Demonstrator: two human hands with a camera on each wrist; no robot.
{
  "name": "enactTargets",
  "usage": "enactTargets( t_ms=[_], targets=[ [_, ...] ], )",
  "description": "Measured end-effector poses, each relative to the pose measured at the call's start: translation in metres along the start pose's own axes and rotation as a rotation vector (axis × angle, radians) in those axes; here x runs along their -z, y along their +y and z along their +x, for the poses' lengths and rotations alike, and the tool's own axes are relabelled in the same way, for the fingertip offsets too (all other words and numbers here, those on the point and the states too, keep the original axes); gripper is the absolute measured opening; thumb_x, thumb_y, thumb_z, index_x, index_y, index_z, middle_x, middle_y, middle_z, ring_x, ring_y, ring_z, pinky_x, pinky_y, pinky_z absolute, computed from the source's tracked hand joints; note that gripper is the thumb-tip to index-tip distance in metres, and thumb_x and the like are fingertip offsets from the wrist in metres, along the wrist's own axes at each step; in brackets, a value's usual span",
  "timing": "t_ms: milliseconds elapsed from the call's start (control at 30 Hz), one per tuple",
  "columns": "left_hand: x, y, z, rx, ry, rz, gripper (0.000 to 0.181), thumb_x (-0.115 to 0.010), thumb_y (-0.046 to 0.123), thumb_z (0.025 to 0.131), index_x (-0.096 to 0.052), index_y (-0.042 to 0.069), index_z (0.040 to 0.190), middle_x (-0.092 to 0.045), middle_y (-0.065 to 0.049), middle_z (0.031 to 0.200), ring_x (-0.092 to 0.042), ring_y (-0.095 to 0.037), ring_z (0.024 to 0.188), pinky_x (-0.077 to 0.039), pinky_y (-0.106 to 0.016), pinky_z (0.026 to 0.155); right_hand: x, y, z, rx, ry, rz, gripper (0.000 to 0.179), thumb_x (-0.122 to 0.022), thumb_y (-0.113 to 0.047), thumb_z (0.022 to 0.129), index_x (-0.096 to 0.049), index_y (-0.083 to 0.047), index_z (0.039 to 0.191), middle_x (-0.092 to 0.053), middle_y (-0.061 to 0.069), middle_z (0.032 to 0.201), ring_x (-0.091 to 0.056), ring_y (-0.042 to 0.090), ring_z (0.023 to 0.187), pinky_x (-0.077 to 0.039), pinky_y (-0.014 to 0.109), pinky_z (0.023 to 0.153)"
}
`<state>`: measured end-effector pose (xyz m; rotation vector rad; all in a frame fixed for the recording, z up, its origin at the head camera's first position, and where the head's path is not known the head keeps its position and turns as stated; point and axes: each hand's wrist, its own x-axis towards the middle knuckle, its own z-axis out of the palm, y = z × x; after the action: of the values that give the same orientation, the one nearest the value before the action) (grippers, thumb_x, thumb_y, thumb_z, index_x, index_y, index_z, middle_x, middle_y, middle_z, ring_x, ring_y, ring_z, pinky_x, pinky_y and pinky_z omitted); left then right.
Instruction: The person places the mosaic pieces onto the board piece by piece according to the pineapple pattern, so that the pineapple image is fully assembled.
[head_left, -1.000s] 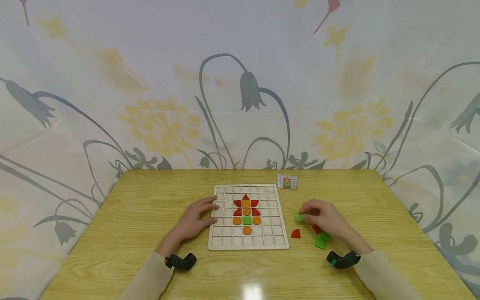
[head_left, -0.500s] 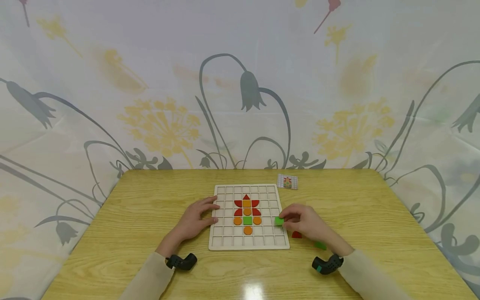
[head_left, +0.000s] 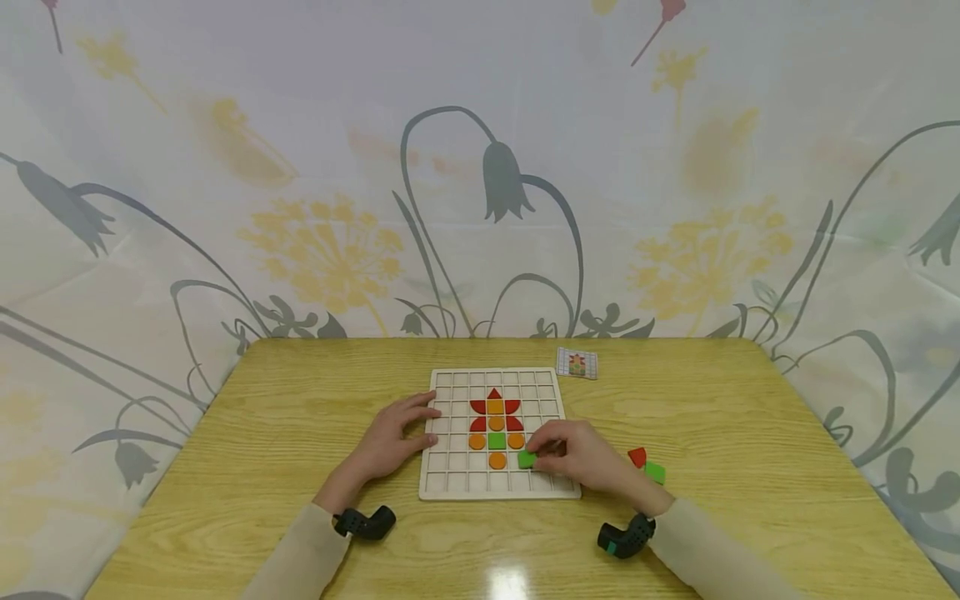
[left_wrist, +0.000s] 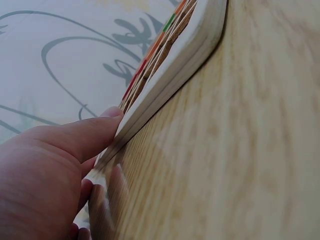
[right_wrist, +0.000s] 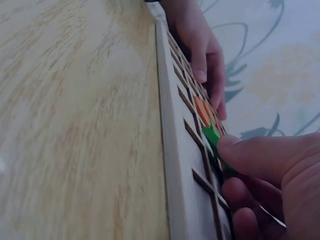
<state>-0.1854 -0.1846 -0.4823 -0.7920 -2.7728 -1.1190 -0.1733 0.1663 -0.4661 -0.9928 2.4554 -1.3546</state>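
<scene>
A pale wooden grid board [head_left: 450, 482] lies on the table, holding red, orange and green pieces set in its cells like a flower. My right hand [head_left: 585, 455] pinches a green square tile [head_left: 526, 459] between thumb and fingers. That tile is low over the board, to the right of the lowest orange circle [head_left: 497, 461]. In the right wrist view, the green tile [right_wrist: 211, 135] looks tilted above the grid slats. My left hand [head_left: 396, 433] rests on the board's left edge with its fingers spread. The left wrist view has the left thumb [left_wrist: 100, 132] touching the rim.
Beyond the board's back right corner lies a small pattern card [head_left: 577, 363] printed with a similar figure. A loose red piece [head_left: 637, 457] and a green tile [head_left: 655, 472] lie right of the board, partly behind the right forearm. A patterned cloth [head_left: 480, 167] hangs behind the table.
My right hand has carried the green tile leftward from the loose pieces, across the board's right edge, to beside the lowest orange circle. My left hand stays at the board's left edge.
</scene>
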Motion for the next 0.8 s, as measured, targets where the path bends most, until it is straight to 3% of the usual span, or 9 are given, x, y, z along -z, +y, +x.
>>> enactTargets(
  t_ms=[233,800],
  targets=[
    [0.0009,0.0003,0.0000,-0.002,0.001,-0.004,0.037,-0.072,0.023,0.093,-0.067,0.009,0.128,-0.045,-0.009,0.152,-0.036,-0.037,0.141,-0.029,-0.060,0.111,-0.0036,-0.0024,0.0059,-0.020,-0.018,-0.065,0.010,-0.078,-0.011,0.088,-0.076,-0.016,0.096,-0.065,-0.008,0.096,-0.054,0.009,0.078,-0.048,0.025,0.067],
    [0.0012,0.0020,0.0000,-0.011,0.009,0.005,0.037,-0.071,0.024,0.094,-0.067,0.009,0.128,-0.046,-0.010,0.152,-0.038,-0.039,0.139,-0.029,-0.062,0.110,-0.0070,-0.0079,0.0097,-0.087,-0.011,-0.053,0.006,-0.080,-0.014,0.086,-0.077,-0.014,0.092,-0.062,-0.005,0.089,-0.053,0.008,0.071,-0.046,0.025,0.064]
  ],
)
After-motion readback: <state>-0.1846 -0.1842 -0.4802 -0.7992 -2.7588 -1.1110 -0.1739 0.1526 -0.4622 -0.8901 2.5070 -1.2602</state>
